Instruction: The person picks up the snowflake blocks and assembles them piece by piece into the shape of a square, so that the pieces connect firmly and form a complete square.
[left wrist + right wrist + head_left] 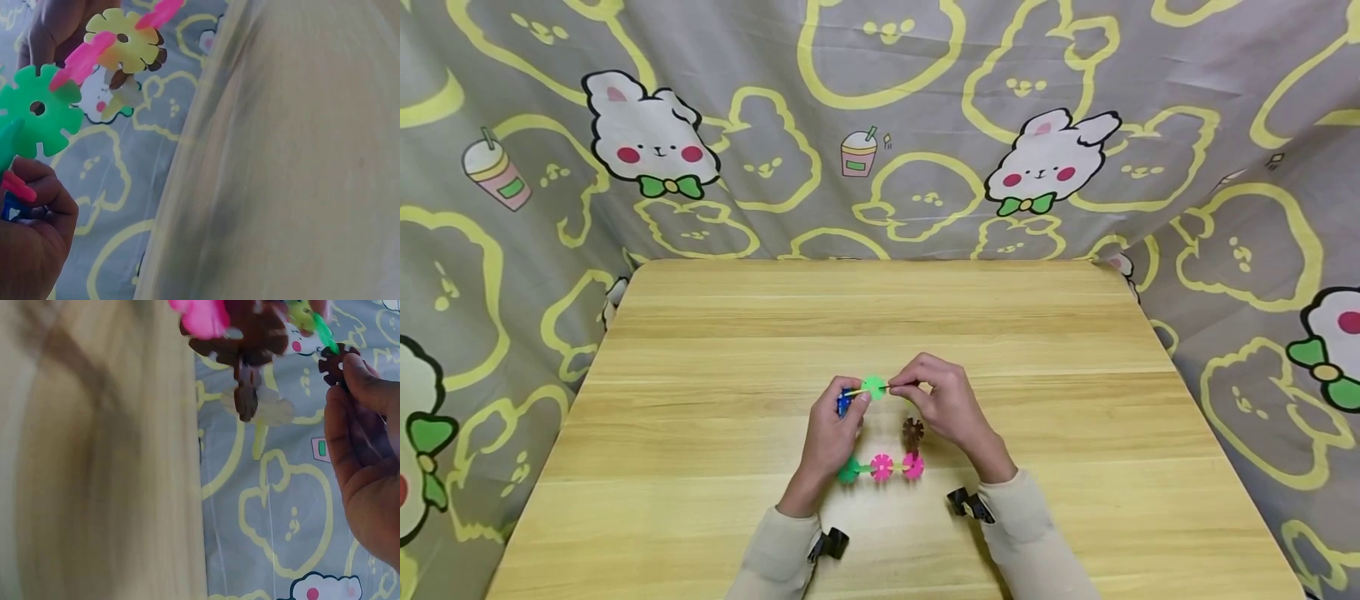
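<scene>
My left hand (pixel 835 425) grips one end of a chain of notched plastic discs, by its blue disc (pixel 846 403) and a yellow piece beside it. Between the hands, a bright green disc (pixel 874 387) faces up. With thumb and fingertips, my right hand (pixel 946 398) pinches a brown disc (pixel 332 365), which meets the green disc's edge in the right wrist view. Below the hands the chain runs through a darker green disc (pixel 848 471), pink discs (pixel 882 467) and another brown disc (pixel 913 430). Whether the brown and green slots are fully joined cannot be made out.
A wood-grain table (pixel 700 433) spreads beneath both hands. Patterned grey curtain (pixel 917 125) hangs behind it and along both sides. Black wrist straps (pixel 970 505) sit at the beige sleeves (pixel 1026 521).
</scene>
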Demonstrator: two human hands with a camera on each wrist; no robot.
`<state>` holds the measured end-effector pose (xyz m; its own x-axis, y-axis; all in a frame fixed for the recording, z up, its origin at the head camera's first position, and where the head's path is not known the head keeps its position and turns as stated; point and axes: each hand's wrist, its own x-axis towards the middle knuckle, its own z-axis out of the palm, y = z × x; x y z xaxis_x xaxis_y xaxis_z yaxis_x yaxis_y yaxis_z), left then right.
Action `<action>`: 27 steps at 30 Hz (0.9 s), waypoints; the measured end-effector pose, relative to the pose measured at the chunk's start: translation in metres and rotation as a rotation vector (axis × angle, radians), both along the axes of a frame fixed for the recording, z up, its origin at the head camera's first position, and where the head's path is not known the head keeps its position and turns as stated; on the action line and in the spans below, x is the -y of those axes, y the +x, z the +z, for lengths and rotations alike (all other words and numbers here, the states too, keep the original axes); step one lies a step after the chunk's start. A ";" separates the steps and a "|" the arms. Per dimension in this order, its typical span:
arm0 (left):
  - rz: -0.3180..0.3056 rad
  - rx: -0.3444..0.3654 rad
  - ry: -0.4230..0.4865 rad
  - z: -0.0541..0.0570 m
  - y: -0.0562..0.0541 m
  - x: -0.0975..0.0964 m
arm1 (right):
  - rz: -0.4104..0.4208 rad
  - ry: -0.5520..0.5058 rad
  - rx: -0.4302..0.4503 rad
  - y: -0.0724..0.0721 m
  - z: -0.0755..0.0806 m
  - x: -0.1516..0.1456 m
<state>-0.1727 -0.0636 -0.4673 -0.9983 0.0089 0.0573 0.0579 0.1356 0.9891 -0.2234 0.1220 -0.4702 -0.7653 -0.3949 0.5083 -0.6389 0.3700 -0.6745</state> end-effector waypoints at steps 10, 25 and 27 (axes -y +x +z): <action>0.003 -0.005 0.000 -0.001 -0.001 0.000 | -0.029 -0.017 -0.092 0.000 -0.006 0.005; 0.057 0.004 0.044 0.002 -0.001 0.004 | -0.282 0.089 0.412 0.002 -0.016 -0.008; 0.056 0.000 0.052 0.002 -0.001 0.004 | -0.286 0.111 0.538 0.002 -0.019 -0.009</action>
